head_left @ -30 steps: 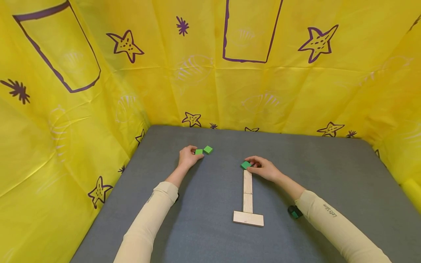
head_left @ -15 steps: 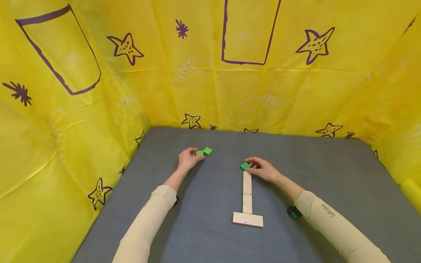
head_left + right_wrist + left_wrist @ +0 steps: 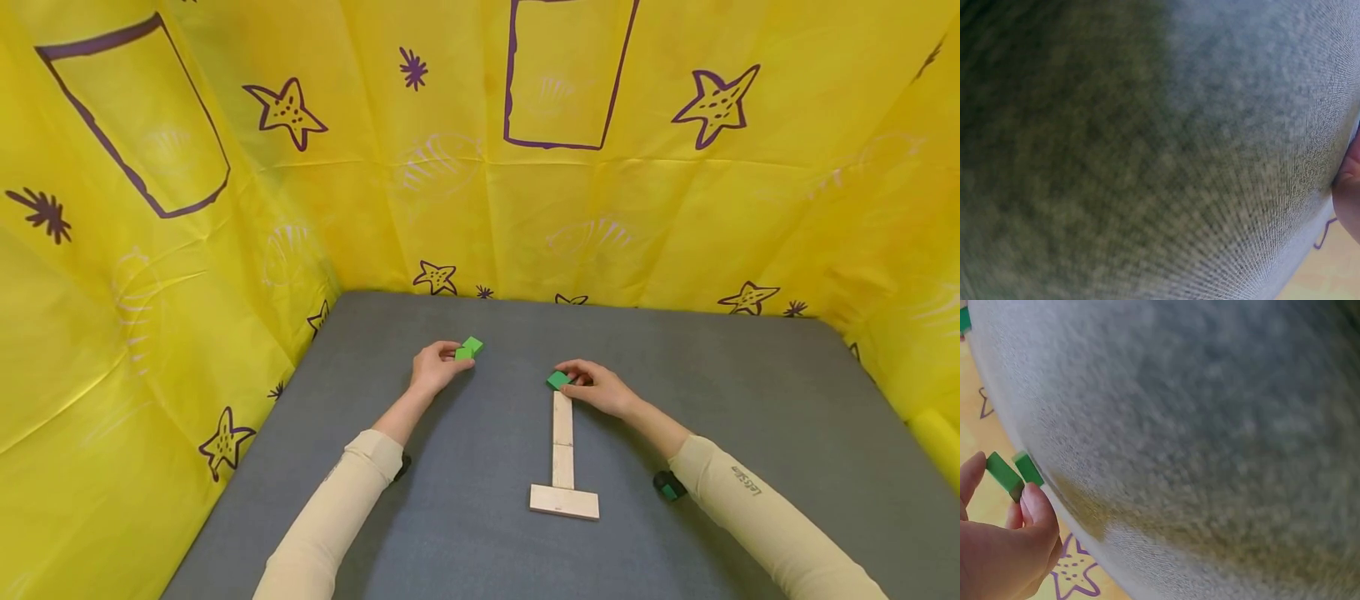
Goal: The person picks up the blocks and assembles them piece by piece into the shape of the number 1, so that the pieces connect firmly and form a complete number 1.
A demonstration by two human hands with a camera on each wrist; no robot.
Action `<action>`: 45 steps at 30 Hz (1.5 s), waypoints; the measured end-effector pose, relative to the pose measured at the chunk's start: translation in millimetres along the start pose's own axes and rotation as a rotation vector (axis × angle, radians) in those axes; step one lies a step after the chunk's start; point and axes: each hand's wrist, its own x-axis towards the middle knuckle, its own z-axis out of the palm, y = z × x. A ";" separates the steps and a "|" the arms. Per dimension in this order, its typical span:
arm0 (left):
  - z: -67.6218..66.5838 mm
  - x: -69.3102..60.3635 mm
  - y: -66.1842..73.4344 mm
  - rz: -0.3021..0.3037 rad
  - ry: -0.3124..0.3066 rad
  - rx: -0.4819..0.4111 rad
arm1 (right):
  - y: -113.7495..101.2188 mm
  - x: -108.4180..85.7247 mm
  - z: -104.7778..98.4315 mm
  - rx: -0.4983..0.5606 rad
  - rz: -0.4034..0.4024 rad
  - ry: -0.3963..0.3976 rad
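Observation:
In the head view the left hand (image 3: 437, 367) pinches a light green block (image 3: 464, 354) between thumb and fingers. A second light green block (image 3: 473, 343) lies just behind it; in the left wrist view a narrow gap shows between the held block (image 3: 1004, 475) and the other one (image 3: 1028, 469). The right hand (image 3: 603, 389) pinches a darker green block (image 3: 558, 380) at the far end of a row of two pale wooden planks (image 3: 562, 418). A third plank (image 3: 564, 501) lies crosswise at the near end. Only part of the right hand (image 3: 1349, 187) shows in the right wrist view.
The grey table (image 3: 465, 533) is bordered by yellow cloth (image 3: 450, 217) with purple drawings at the back and sides. Both forearms, in pale sleeves, reach over the table on either side of the planks.
My left hand has moved a little to the right with its light green block, closer to the other light green block. The right hand has stayed at the darker green block.

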 end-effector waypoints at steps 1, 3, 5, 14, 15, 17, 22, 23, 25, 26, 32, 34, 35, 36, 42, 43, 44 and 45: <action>0.7 -0.8 0.7 0.000 -0.005 -0.005 | 3.2 0.8 0.2 -0.004 0.000 0.002; 2.6 -2.4 2.1 -0.004 -0.016 -0.014 | 6.6 1.5 0.0 -0.009 0.002 0.002; 4.4 -4.0 3.6 -0.007 -0.025 -0.016 | 7.3 1.5 -0.3 -0.008 0.000 0.001; 11.9 -13.9 13.7 0.001 -0.075 -0.042 | 6.4 1.0 -0.7 -0.005 -0.010 -0.002; 13.1 -14.8 14.7 0.002 -0.081 -0.047 | 6.7 1.1 -0.9 -0.004 -0.012 -0.002; 15.6 -16.8 16.8 0.005 -0.095 -0.060 | 7.2 1.4 -1.2 -0.003 -0.014 -0.004; 22.8 -21.7 23.1 0.026 -0.130 -0.077 | 6.6 1.7 -1.0 0.005 -0.008 -0.001; 24.1 -22.8 24.4 0.028 -0.136 -0.077 | 6.5 1.9 -0.9 0.004 -0.008 0.001; 26.8 -24.6 26.1 0.033 -0.146 -0.072 | 7.1 2.6 -0.4 0.004 -0.009 0.003; 28.2 -25.5 26.8 0.036 -0.152 -0.070 | 7.5 3.0 -0.1 0.008 -0.011 0.004; 36.4 -30.7 30.0 0.078 -0.192 -0.053 | 8.0 3.2 0.5 0.010 -0.007 0.006; 39.0 -31.9 31.0 0.096 -0.205 -0.045 | 8.1 2.9 -0.1 0.001 -0.001 0.005; 40.1 -32.5 31.6 0.103 -0.211 -0.038 | 8.1 2.7 -0.4 -0.001 0.003 0.005; 41.4 -33.2 32.2 0.110 -0.219 -0.033 | 8.8 3.0 -0.5 -0.004 0.004 0.004; 48.5 -35.9 36.1 0.141 -0.250 -0.023 | 11.8 3.7 -0.1 -0.006 0.017 0.004; 49.8 -35.9 36.6 0.146 -0.254 -0.019 | 12.0 3.8 0.0 -0.006 0.018 0.004; 51.1 -36.1 36.9 0.151 -0.259 -0.015 | 11.9 3.8 0.2 -0.005 0.019 0.003; 52.3 -36.2 37.3 0.159 -0.263 -0.009 | 11.8 3.8 0.2 -0.006 0.020 0.003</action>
